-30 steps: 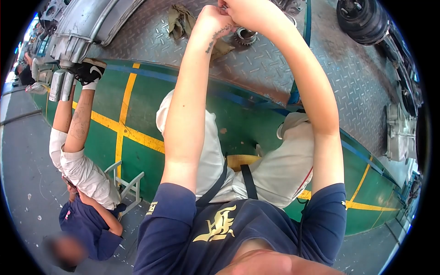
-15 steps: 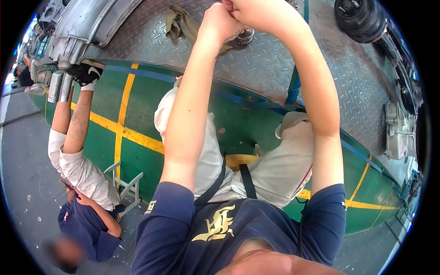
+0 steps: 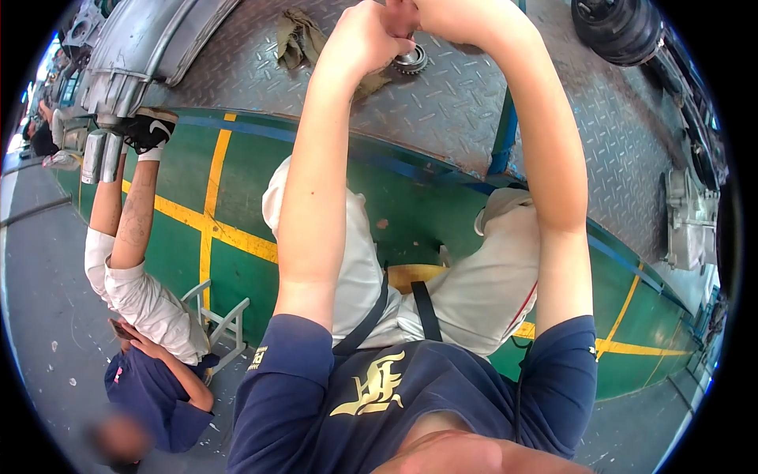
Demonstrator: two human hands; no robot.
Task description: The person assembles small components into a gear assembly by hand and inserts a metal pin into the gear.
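My left hand [image 3: 365, 35] is at the top edge of the view, its fingers curled in and its thumb side toward my right hand. My right hand [image 3: 434, 16] meets it there, partly cut off by the frame, with dark-looking fingertips between the two. Whatever the hands hold, if anything, is hidden. Just below them a toothed metal gear [image 3: 411, 66] lies on the diamond-plate worktop [image 3: 466, 95], partly covered by my left hand. An olive-brown rag [image 3: 296, 41] lies crumpled to the left of my left hand.
A large metal housing [image 3: 150, 47] stands at the upper left. Black round machinery [image 3: 616, 31] and a grey casting [image 3: 688, 221] line the right. A seated co-worker [image 3: 154, 387] is on the left, holding a phone [image 3: 122, 329], beside a white stool frame [image 3: 225, 320].
My left hand has shifted a little left, showing more of the gear and the dark fingertips between my hands. The co-worker's phone shows more clearly.
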